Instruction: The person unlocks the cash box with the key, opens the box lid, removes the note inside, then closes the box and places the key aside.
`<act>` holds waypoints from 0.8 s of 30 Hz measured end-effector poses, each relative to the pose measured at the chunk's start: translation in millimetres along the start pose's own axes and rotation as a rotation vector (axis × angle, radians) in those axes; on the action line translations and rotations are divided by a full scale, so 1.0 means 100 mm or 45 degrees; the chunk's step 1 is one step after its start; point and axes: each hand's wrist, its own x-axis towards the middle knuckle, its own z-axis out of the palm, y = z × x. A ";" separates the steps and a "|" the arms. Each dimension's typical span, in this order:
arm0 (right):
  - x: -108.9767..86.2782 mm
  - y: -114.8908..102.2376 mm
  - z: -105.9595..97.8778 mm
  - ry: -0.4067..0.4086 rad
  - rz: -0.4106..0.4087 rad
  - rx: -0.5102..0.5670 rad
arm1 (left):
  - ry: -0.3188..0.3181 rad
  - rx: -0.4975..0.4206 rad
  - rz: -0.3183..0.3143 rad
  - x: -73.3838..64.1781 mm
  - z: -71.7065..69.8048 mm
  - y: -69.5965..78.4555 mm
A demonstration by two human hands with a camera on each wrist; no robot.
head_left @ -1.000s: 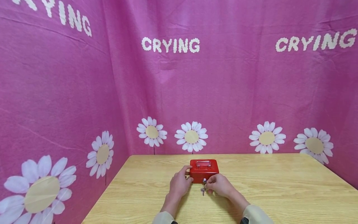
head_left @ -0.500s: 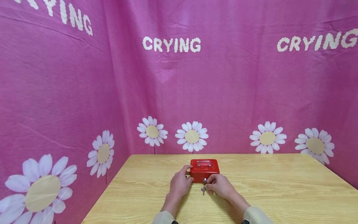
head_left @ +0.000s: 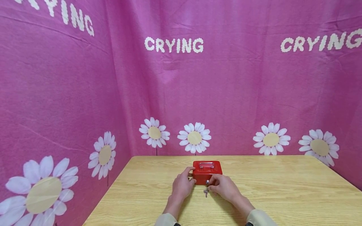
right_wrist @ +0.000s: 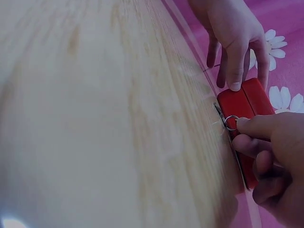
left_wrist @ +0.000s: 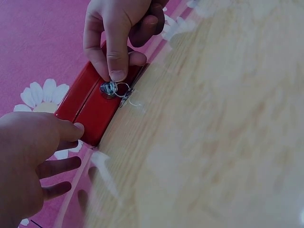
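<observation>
A small red cash box (head_left: 201, 179) with a metal carry handle (head_left: 207, 165) on its lid sits on the wooden table, lid closed. My left hand (head_left: 182, 185) grips its left end, thumb on the front corner and index finger at the top edge; the other fingers extend past the box in the left wrist view. At the round front lock (left_wrist: 105, 89), my right hand (head_left: 224, 187) pinches a key between thumb and index finger, the key mostly hidden by the fingertips. From it hangs a key ring (left_wrist: 122, 84) with another key (head_left: 205, 192) dangling below.
The light wooden table (head_left: 135, 194) reaches its back edge a little behind the box. Pink cloth (head_left: 232, 94) printed with daisies and white lettering hangs behind the table and along its left side.
Both hands keep their places on the box and the key. Only a very slight shift of the whole head view shows.
</observation>
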 end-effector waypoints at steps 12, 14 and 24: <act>0.01 0.02 -0.01 -0.060 0.051 0.184 | -0.007 -0.011 -0.024 0.00 0.01 0.02; 0.01 0.02 -0.02 -0.062 0.050 0.193 | -0.005 -0.011 -0.020 0.00 0.01 0.02; 0.02 0.01 -0.04 -0.103 0.027 0.213 | -0.007 -0.019 -0.018 -0.01 -0.01 0.02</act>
